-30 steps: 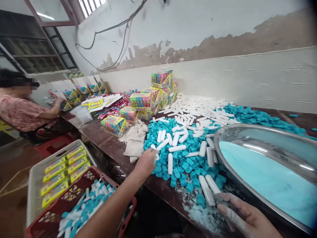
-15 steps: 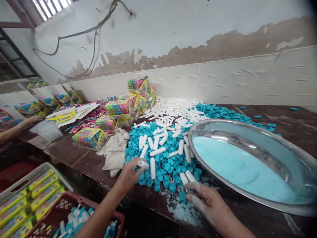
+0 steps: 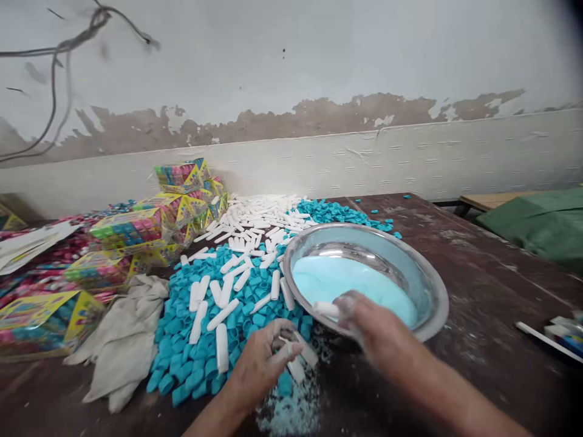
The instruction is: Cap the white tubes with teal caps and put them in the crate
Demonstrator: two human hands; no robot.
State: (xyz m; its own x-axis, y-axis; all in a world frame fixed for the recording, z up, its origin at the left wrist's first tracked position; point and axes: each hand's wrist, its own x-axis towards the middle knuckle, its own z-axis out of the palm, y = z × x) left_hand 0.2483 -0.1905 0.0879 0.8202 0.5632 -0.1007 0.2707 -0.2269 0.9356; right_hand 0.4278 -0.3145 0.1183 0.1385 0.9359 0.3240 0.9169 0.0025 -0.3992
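Observation:
My right hand (image 3: 364, 318) pinches a short white round-ended tube (image 3: 325, 311) above the near rim of a steel basin (image 3: 439, 303). Light blue powder (image 3: 346, 279) lies in the basin. My left hand (image 3: 266, 358) is at the table's front, its fingers and thumb curled round a white tube (image 3: 306, 350); the fingers partly hide the grip. Another white tube (image 3: 296, 369) lies just below its thumb. Left of the hands spreads a heap of blue caps (image 3: 186, 364), with several white tubes (image 3: 223, 314) lying on it. Pale powder dusts both hands.
A beige cloth (image 3: 121, 346) lies left of the caps, beside stacked boxes of coloured pieces (image 3: 127, 227). More white tubes (image 3: 262, 209) and blue caps (image 3: 337, 212) lie at the back. Spilled powder (image 3: 289, 409) marks the front of the table. Green fabric (image 3: 542, 224) is at the right.
The view has turned right. My right hand has risen to the basin rim with a white tube. My left hand has moved right, from over the caps to the tubes by the spilled powder.

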